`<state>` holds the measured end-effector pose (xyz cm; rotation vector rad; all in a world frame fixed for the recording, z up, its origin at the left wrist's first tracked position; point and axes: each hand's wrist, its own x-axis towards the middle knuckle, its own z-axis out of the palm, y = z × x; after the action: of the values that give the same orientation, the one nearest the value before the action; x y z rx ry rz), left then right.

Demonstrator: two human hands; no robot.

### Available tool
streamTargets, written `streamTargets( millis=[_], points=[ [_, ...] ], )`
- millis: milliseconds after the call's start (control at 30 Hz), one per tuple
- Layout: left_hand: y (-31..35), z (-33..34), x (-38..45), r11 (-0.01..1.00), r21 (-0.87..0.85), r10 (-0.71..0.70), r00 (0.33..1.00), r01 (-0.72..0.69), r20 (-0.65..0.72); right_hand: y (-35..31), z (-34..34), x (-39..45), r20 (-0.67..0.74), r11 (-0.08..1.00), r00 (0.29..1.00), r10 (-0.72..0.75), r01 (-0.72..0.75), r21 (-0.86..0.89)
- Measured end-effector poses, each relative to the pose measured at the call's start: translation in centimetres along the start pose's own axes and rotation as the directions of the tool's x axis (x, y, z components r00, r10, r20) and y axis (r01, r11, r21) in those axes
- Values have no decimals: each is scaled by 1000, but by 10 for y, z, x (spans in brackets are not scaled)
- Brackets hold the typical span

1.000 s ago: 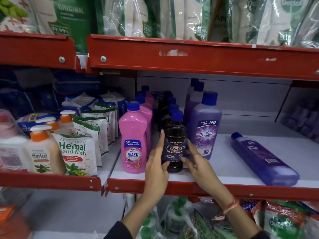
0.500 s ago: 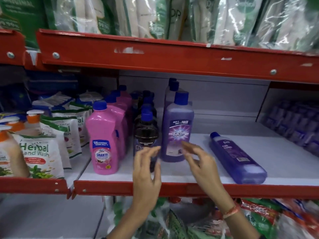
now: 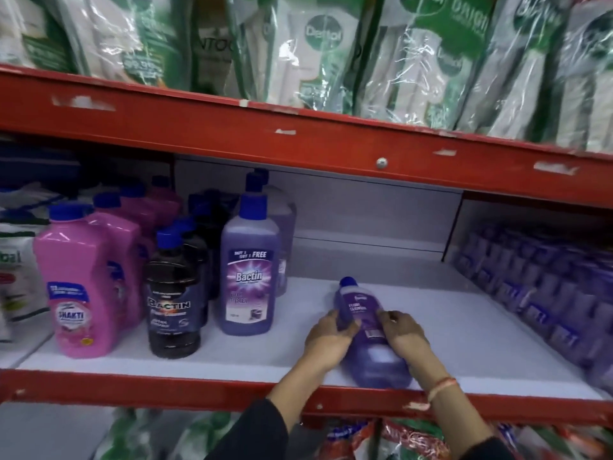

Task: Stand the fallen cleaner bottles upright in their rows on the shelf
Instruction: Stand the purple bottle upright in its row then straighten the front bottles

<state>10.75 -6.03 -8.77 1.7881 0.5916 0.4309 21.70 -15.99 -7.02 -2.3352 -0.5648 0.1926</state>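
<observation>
Both hands moved from the dark bottle; left hand and right hand are clamped, fingers curled, around the smooth, rounded purple bottle lying between them.

The hands cover the middle of the lying purple bottle, hiding part of its label. The purple packs at the right are blurred and run off the edge. The rear bottles behind the front row are dark and mostly hidden.
</observation>
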Motion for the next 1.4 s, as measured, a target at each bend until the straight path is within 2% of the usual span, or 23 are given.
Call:
streamTargets(
  millis=[133, 267, 333, 433, 600, 833, 1000, 1033, 1100, 1167, 1300, 1400],
  points=[
    [7, -1, -9, 974, -220, 48, 999, -51, -21, 6, 6, -12, -126, 964, 991, -40, 72, 256],
    [16, -18, -30, 934, -281, 199, 974, -222, -107, -12, 1, -42, -248, 794, 950, -192, 299, 530],
    [15, -33, -42, 917, -273, 264, 955, -292, -135, -27, 0, -58, -276, 691, 918, -285, 397, 605],
    [8, -61, -58, 885, -249, 342, 913, -393, -223, -50, 11, -75, -270, 549, 876, -401, 465, 695],
    [-6, -113, -75, 859, -188, 400, 854, -476, -333, -82, 49, -89, -234, 445, 832, -502, 481, 755],
    [-29, -140, -86, 864, -178, 388, 849, -470, -359, -99, 84, -99, -223, 423, 828, -514, 471, 774],
    [-34, -138, -85, 849, -250, 325, 833, -465, -447, -90, 93, -113, -440, 573, 796, -416, 605, 552],
    [-35, -139, -83, 839, -282, 300, 828, -466, -474, -87, 97, -117, -425, 611, 798, -427, 601, 515],
    [-38, -142, -80, 829, -323, 258, 825, -456, -502, -82, 105, -121, -295, 696, 829, -474, 558, 451],
    [-40, -143, -78, 830, -341, 254, 843, -442, -475, -81, 105, -116, -171, 748, 835, -523, 546, 378],
    [-44, -145, -72, 857, -269, 324, 866, -439, -381, -87, 85, -100, -2, 750, 823, -568, 519, 409],
    [-44, -149, -71, 882, -199, 358, 883, -426, -305, -79, 73, -87, 166, 688, 770, -616, 423, 590]
  ],
)
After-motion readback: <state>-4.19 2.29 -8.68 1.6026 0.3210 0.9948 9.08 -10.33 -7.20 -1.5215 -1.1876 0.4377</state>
